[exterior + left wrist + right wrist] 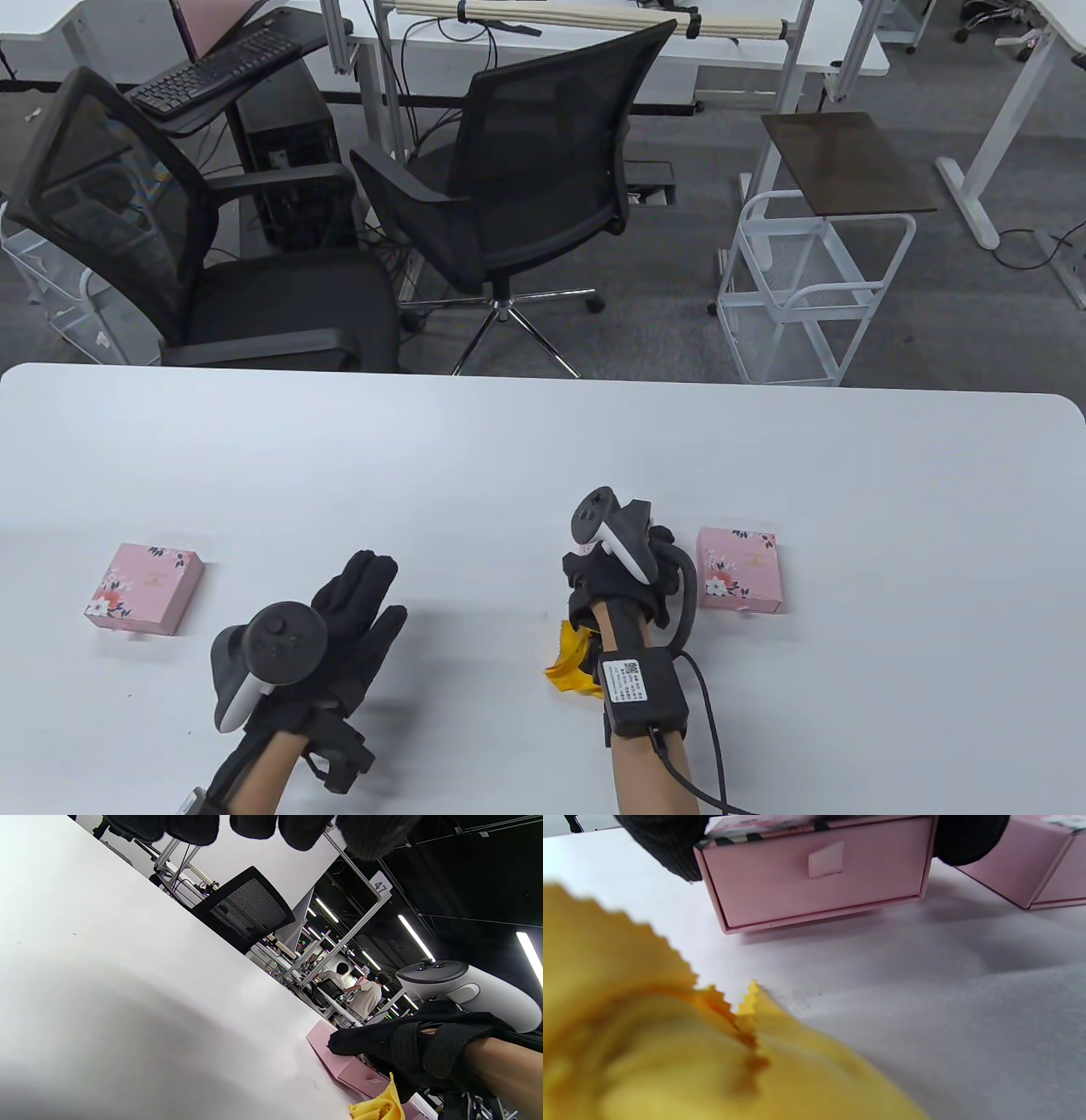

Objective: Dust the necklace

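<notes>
My left hand is flat and open with the fingers straight and close together, and it holds nothing. I cannot tell if it touches the table. It is well to the left of the yellow cloth. My right hand is just past the cloth, toward the far edge of the table. It holds a pink drawer box. In the right wrist view its fingers press on both sides of this box, and the drawer front with its small pull tab faces the cloth. From above, my hand hides this box. The cloth lies crumpled under my right wrist and has a zigzag edge. I cannot tell if my arm touches it. I cannot see the necklace in any view, so I cannot tell where it is. There is a lot of bare white table past the cloth up to the far edge, and more to its right. A second pink box sits just to the right of my right hand, near the drawer box but not touching it. A third pink box sits far to the left of the cloth, past my left hand, near the left edge. So I count three pink boxes and one cloth. Beyond the far edge stand two black chairs and one white cart.
</notes>
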### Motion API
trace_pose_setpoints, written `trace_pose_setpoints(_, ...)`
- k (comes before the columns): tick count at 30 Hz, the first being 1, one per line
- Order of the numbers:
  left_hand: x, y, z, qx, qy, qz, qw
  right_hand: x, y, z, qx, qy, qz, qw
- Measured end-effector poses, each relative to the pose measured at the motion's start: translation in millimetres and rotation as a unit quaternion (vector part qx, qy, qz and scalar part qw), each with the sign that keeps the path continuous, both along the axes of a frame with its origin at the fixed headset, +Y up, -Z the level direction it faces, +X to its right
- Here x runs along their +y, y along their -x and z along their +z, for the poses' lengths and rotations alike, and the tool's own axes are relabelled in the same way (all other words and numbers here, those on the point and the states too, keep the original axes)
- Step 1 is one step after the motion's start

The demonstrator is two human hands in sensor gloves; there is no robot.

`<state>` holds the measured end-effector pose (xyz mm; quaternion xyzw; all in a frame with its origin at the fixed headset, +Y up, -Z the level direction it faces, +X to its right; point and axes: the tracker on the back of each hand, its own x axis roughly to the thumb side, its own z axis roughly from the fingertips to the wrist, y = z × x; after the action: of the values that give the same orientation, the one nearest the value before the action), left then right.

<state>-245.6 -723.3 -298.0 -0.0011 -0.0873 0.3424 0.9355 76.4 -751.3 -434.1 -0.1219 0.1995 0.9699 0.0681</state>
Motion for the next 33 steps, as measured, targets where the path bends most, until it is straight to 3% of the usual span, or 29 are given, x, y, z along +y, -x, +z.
trace_pose_setpoints(5,0,-1,-1,-0.002,0.0,-0.004,1.0,0,-2,3,0.006,-0.012,0.0,1.0)
trace_pose_setpoints(13,-1,-1,-1,-0.002,0.003,-0.009,1.0,41,2,22,0.06,-0.071,0.033,0.995)
trace_pose_setpoints(18,-2,1,-2,0.005,0.001,-0.016,1.0,64,-2,60,0.095,-0.125,0.002,0.988)
trace_pose_setpoints(24,-2,7,-3,0.031,0.001,-0.036,0.999,69,-9,107,0.124,-0.186,-0.042,0.974)
trace_pose_setpoints(27,3,17,-3,0.073,-0.008,-0.05,0.996,56,-12,125,0.119,-0.21,-0.079,0.967)
trace_pose_setpoints(30,11,40,-5,0.161,-0.024,-0.12,0.979,41,-12,134,0.108,-0.235,-0.087,0.962)
trace_pose_setpoints(33,11,67,-13,0.219,-0.007,-0.129,0.967,42,-15,139,0.109,-0.244,-0.066,0.961)
